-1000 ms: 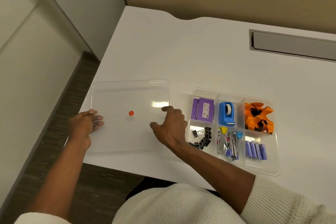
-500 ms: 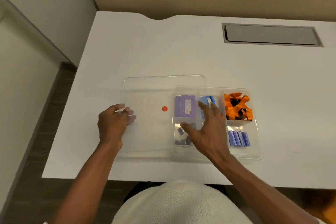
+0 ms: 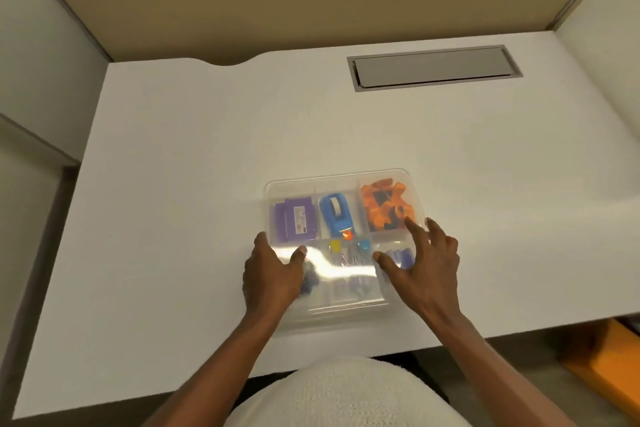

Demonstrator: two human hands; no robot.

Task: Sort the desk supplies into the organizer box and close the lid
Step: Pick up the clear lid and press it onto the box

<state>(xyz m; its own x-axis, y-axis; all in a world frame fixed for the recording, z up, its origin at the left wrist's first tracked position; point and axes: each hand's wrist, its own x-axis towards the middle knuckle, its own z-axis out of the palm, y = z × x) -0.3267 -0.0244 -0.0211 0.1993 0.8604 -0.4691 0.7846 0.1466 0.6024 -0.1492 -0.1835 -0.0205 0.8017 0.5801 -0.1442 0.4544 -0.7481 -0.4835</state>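
Observation:
The clear organizer box (image 3: pixel 348 320) sits near the desk's front edge with the clear lid (image 3: pixel 343 182) lying on top of it. Through the lid I see purple boxes (image 3: pixel 296 220), a blue tape dispenser (image 3: pixel 335 213), orange clips (image 3: pixel 384 204) and small purple items (image 3: pixel 403 257). An orange dot sticker (image 3: pixel 347 235) marks the lid's middle. My left hand (image 3: pixel 272 276) rests on the lid's front left part, fingers spread. My right hand (image 3: pixel 424 267) lies flat on the front right part, fingers apart. Glare hides the front compartments.
The white desk (image 3: pixel 194 184) has a grey cable hatch (image 3: pixel 433 68) at the back right and a tan partition behind it. An orange object (image 3: pixel 609 371) lies on the floor at the lower right. Desk edges drop off at the front and the left.
The lid has moved right from beside the box to on top of it. Both hands travelled with it and now rest on the lid. The camera view shifted too.

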